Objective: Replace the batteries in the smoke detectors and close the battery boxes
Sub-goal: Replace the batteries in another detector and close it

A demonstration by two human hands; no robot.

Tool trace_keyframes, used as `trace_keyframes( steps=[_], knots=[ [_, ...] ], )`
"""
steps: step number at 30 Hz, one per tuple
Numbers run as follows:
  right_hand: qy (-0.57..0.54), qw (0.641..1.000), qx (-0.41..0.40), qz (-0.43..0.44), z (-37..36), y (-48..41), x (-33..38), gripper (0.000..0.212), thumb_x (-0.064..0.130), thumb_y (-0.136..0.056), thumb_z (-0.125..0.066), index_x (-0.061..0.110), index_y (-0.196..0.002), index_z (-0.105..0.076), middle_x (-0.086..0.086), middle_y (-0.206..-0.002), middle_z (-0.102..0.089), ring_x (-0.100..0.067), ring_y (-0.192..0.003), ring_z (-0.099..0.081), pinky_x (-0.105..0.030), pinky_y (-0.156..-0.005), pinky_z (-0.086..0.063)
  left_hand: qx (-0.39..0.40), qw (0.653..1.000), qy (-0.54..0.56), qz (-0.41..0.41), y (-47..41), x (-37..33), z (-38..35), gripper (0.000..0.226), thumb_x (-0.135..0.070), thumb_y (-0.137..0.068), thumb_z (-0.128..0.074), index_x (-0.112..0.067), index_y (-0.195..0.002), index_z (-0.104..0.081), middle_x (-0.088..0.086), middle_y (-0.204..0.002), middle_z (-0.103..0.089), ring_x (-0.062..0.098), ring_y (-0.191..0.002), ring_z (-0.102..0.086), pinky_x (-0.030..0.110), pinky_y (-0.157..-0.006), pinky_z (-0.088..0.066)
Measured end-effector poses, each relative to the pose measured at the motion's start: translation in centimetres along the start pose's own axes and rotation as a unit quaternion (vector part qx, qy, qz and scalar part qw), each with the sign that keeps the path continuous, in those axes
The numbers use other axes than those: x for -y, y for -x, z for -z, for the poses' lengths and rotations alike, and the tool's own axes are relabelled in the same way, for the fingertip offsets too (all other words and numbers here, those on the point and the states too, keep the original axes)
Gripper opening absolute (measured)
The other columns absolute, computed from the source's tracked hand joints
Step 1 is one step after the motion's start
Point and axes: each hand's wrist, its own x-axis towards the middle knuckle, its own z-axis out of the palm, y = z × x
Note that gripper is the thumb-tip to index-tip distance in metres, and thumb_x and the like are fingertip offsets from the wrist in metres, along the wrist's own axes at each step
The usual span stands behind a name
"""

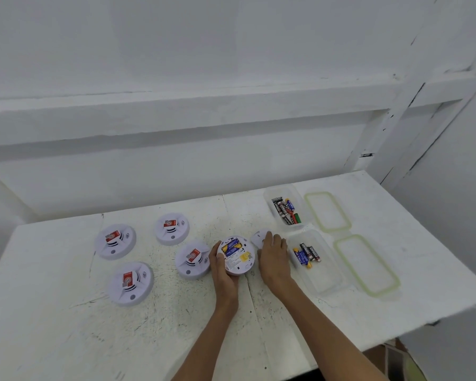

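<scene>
A white smoke detector point(238, 257) lies face down at the table's middle, its battery bay uncovered with blue and yellow batteries inside. My left hand point(221, 266) grips its left edge. My right hand point(274, 257) lies flat just right of it, fingertips on the loose white battery cover point(259, 237). Several other detectors with red stickers sit face up to the left: point(193, 259), point(171, 228), point(115, 241), point(130, 283). Two clear battery boxes stand uncovered on the right, the far box point(270, 198) and the near box point(327, 281), each holding several batteries.
Two clear lids with green seals lie right of the boxes, the far lid point(327, 211) and the near lid point(367, 265). The white table point(66, 339) ends close on the right and front. A white wall with a ledge rises behind.
</scene>
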Motion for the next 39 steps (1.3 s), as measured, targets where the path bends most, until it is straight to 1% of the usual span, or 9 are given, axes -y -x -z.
trace_keyframes(
  steps=[2, 5, 7, 17, 21, 25, 27, 32, 39],
  knots=[
    [0.041, 0.999, -0.014, 0.023, 0.5, -0.1, -0.3, 0.046, 0.013, -0.100, -0.048, 0.004, -0.143, -0.032, -0.018, -0.140, -0.040, -0.030, -0.127, -0.039, -0.034, -0.092, -0.045, 0.000, 1.000, 0.003, 0.006, 0.0, 0.0, 0.1, 0.037, -0.020, -0.112, -0.036, -0.016, -0.147, -0.048, 0.005, -0.137, -0.061, 0.015, -0.118, -0.064, 0.025, -0.086, -0.061],
    [0.065, 0.997, -0.009, 0.033, 0.6, 0.1, -0.5, 0.042, 0.015, -0.100, -0.046, 0.004, -0.138, -0.035, -0.017, -0.133, -0.043, -0.028, -0.120, -0.042, -0.033, -0.084, -0.046, 0.006, 1.000, 0.003, 0.012, -0.1, 0.1, 0.3, 0.037, -0.020, -0.111, -0.037, -0.016, -0.146, -0.049, 0.006, -0.137, -0.062, 0.020, -0.123, -0.063, 0.037, -0.098, -0.058],
    [0.032, 0.999, -0.013, 0.020, 0.6, 0.5, -0.3, 0.041, 0.021, -0.102, -0.042, 0.005, -0.139, -0.036, -0.016, -0.132, -0.044, -0.029, -0.119, -0.043, -0.035, -0.084, -0.046, 0.009, 1.000, 0.005, 0.012, -0.2, 0.0, 0.3, 0.035, -0.020, -0.111, -0.037, -0.018, -0.143, -0.051, 0.006, -0.136, -0.063, 0.023, -0.124, -0.062, 0.042, -0.102, -0.054],
    [-0.257, 0.964, -0.059, -0.009, 1.7, 1.6, 0.0, 0.056, 0.039, -0.102, -0.047, 0.007, -0.146, -0.037, -0.014, -0.140, -0.047, -0.027, -0.128, -0.043, -0.034, -0.101, -0.039, 0.014, 0.999, 0.023, 0.039, -0.4, -0.2, 0.3, 0.029, -0.023, -0.111, -0.037, -0.025, -0.133, -0.056, 0.001, -0.130, -0.067, 0.024, -0.123, -0.062, 0.031, -0.086, -0.062],
    [-0.257, 0.959, -0.087, 0.083, 1.9, 2.6, 0.5, 0.061, 0.047, -0.097, -0.054, 0.015, -0.147, -0.039, -0.004, -0.139, -0.049, -0.018, -0.126, -0.046, -0.024, -0.098, -0.040, 0.042, 0.997, 0.020, 0.062, -0.4, -0.4, 0.7, 0.033, -0.030, -0.111, -0.037, -0.028, -0.141, -0.051, 0.005, -0.132, -0.068, 0.026, -0.120, -0.066, 0.042, -0.084, -0.063],
    [-0.194, 0.954, -0.123, 0.194, 1.8, 3.4, 0.6, 0.062, 0.047, -0.091, -0.062, 0.015, -0.142, -0.047, -0.001, -0.132, -0.057, -0.017, -0.118, -0.051, -0.027, -0.093, -0.048, 0.069, 0.995, -0.004, 0.065, -0.3, -0.4, 1.0, 0.045, -0.037, -0.109, -0.038, -0.024, -0.152, -0.046, 0.008, -0.143, -0.063, 0.031, -0.130, -0.062, 0.057, -0.105, -0.052],
    [-0.178, 0.950, -0.136, 0.216, 1.7, 3.5, 0.6, 0.060, 0.047, -0.089, -0.062, 0.017, -0.139, -0.051, 0.000, -0.129, -0.060, -0.017, -0.115, -0.054, -0.030, -0.091, -0.052, 0.070, 0.996, -0.015, 0.060, -0.2, -0.6, 0.9, 0.053, -0.043, -0.103, -0.042, -0.022, -0.152, -0.046, 0.008, -0.146, -0.061, 0.030, -0.135, -0.058, 0.055, -0.111, -0.048],
    [-0.136, 0.949, -0.155, 0.238, 1.1, 3.6, 0.1, 0.056, 0.050, -0.087, -0.062, 0.019, -0.132, -0.054, 0.002, -0.128, -0.062, -0.017, -0.114, -0.056, -0.034, -0.090, -0.054, 0.058, 0.997, -0.011, 0.040, -0.3, -0.4, 1.0, 0.057, -0.046, -0.103, -0.051, -0.019, -0.152, -0.045, 0.009, -0.149, -0.058, 0.028, -0.137, -0.056, 0.036, -0.099, -0.057],
    [-0.145, 0.953, -0.141, 0.225, 1.1, 4.0, 0.2, 0.057, 0.053, -0.085, -0.059, 0.020, -0.131, -0.056, 0.005, -0.130, -0.060, -0.015, -0.118, -0.053, -0.033, -0.092, -0.052, 0.064, 0.997, 0.021, 0.035, -0.2, -0.5, 1.0, 0.058, -0.037, -0.097, -0.053, -0.015, -0.150, -0.044, 0.012, -0.144, -0.061, 0.029, -0.133, -0.059, 0.035, -0.094, -0.059]
  ],
)
